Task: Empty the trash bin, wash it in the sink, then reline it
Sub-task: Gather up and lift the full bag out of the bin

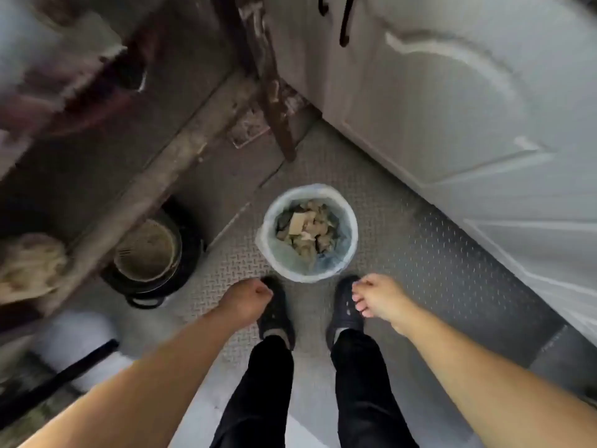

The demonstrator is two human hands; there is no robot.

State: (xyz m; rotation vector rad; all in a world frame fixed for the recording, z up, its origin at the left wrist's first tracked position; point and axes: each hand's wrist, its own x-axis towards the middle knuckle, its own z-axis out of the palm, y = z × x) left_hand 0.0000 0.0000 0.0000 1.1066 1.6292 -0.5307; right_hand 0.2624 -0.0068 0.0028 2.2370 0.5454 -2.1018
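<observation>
Both bare arms outstretched downward, left hand seemingly fisted, right hand loosely curled.

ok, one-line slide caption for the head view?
Both bare hands hover empty above a round white plastic-lined trash bin holding crumpled brown paper scraps.

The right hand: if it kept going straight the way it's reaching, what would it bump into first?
Most likely the near rim of the lined trash bin, just ahead of the right hand. The fingers hold nothing; from above, depth is hard to judge.
</observation>
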